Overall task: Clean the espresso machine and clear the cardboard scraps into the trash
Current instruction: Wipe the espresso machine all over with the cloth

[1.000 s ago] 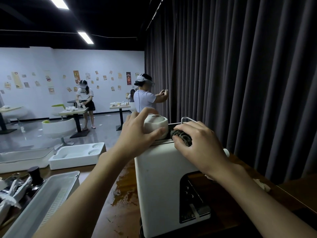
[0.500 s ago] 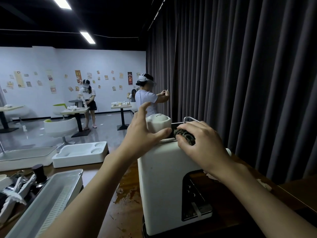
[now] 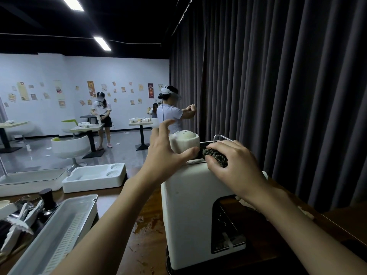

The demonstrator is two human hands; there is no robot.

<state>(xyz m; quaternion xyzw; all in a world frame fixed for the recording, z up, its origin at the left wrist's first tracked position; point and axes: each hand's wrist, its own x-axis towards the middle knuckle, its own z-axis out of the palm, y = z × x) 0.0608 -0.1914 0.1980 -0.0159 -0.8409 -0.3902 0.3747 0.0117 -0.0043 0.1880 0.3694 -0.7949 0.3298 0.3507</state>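
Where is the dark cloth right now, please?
In the head view, the dark cloth sits on top of the white espresso machine, gripped by the right hand, just right of the white round cap.

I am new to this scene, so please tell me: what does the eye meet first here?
The white espresso machine stands in the near centre, on a wooden counter. On its top the right hand holds a dark cloth, while the left hand spreads around a white rounded piece. A dark curtain fills the right side.
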